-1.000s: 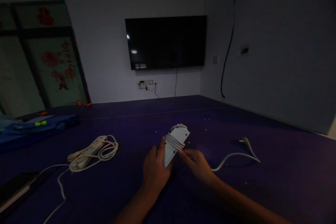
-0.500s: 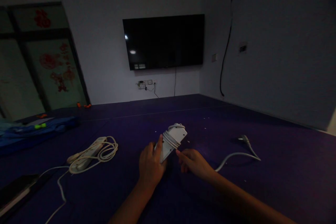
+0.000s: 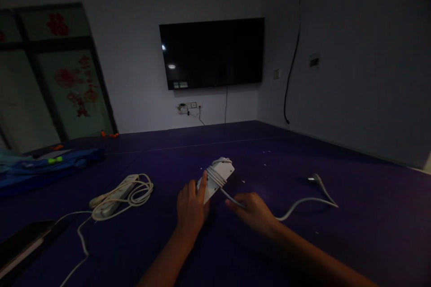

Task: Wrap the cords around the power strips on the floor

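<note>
My left hand (image 3: 190, 208) is closed round the near end of a white power strip (image 3: 217, 178), which tilts up and away from me above the dark purple floor (image 3: 235, 242). Several turns of its white cord (image 3: 303, 201) are wound about its middle. My right hand (image 3: 252, 210) pinches that cord just right of the strip. From there the cord trails right across the floor to its plug (image 3: 315, 179).
A second white power strip with a loosely coiled cord (image 3: 119, 193) lies to the left. Blue cloth (image 3: 43, 166) sits at the far left, and a dark flat thing (image 3: 20, 244) at the lower left. A wall-mounted TV (image 3: 212, 53) and wall sockets (image 3: 187, 106) are ahead.
The strip has dropped lower and shifted left in my left hand. My right hand has drawn back from the strip, pulling a short stretch of cord taut between them.
</note>
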Demonstrator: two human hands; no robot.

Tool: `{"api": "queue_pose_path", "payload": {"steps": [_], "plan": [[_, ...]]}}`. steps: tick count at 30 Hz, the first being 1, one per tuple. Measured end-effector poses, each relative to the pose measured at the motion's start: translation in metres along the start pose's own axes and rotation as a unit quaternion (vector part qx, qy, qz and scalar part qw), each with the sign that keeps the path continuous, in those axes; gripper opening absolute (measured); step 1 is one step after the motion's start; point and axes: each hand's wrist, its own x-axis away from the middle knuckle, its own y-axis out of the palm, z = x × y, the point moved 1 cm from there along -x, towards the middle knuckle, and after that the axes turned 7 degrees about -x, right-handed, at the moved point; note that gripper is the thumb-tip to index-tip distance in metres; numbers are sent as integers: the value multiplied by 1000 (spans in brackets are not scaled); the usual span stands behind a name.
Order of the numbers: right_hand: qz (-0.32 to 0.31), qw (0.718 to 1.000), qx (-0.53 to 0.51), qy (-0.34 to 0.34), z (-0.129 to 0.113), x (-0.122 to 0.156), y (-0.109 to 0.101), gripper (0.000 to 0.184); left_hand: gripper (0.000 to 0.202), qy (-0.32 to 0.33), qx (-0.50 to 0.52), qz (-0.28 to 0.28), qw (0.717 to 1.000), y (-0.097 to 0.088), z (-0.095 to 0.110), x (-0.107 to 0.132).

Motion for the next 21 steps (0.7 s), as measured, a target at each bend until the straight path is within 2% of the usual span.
{"api": "queue_pose_path", "payload": {"steps": [8, 17, 21], "plan": [[45, 991, -125, -1, -9, 8, 5, 55, 63, 69, 3, 40, 997, -7, 11, 6], [74, 978, -193, 8, -13, 8, -1, 60, 59, 59, 42, 37, 997, -10, 17, 7], [77, 979, -188, 9, -9, 7, 1, 59, 58, 37, 81, 61, 994, -4, 15, 6]]}}
